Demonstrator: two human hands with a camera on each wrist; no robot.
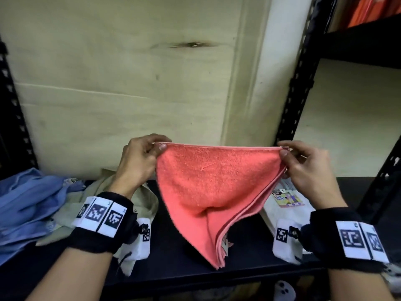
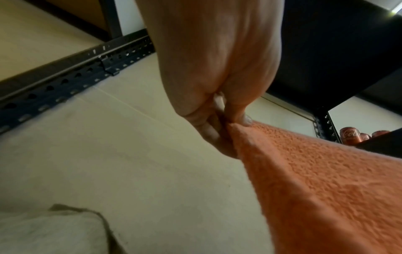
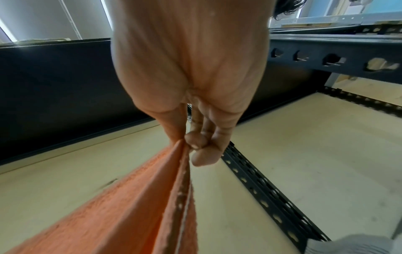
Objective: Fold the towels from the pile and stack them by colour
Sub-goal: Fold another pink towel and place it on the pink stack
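A coral-pink towel (image 1: pixel 208 187) hangs in the air above the dark shelf (image 1: pixel 173 270), folded into several layers with its top edge pulled straight. My left hand (image 1: pixel 159 146) pinches its upper left corner between thumb and fingers. My right hand (image 1: pixel 284 151) pinches the upper right corner. The left wrist view shows the pinch of the left hand (image 2: pixel 230 125) on the towel (image 2: pixel 315 180). In the right wrist view the right hand (image 3: pixel 185 144) holds the layered towel edges (image 3: pixel 135 206). A pile of blue towels (image 1: pixel 26 205) and beige towels (image 1: pixel 138 203) lies at the left.
A white folded towel with a printed label (image 1: pixel 286 203) lies on the shelf at the right, under my right hand. Black perforated rack posts (image 1: pixel 297 88) stand on both sides. A pale wooden back panel (image 1: pixel 130 83) closes the rear. Orange cloth (image 1: pixel 373 9) sits on the upper right shelf.
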